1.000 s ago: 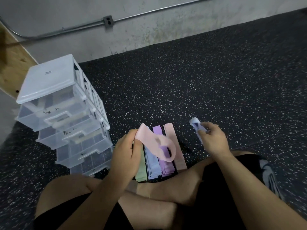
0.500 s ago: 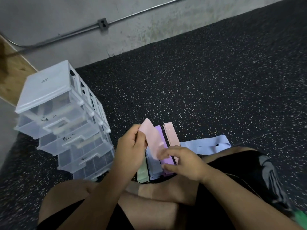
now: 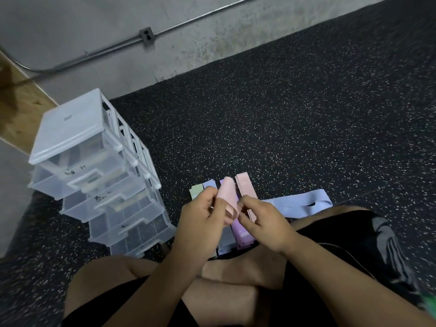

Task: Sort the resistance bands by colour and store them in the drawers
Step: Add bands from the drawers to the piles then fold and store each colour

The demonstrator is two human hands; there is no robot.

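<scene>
Head view: a pale pink band [image 3: 227, 197], folded over, is pinched between left hand [image 3: 203, 215] and right hand [image 3: 262, 223], just right of the drawer tower [image 3: 99, 175]. Sorted piles [image 3: 244, 186] lie beneath the hands, and a loose blue band [image 3: 304, 204] lies farther right. The drawers are clear, their contents too blurred to tell.

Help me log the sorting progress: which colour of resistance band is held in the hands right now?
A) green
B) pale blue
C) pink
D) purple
C: the left hand and right hand pinch the pink band above the row laid on the floor, while the pale blue band lies loose on the floor to the right.
</scene>
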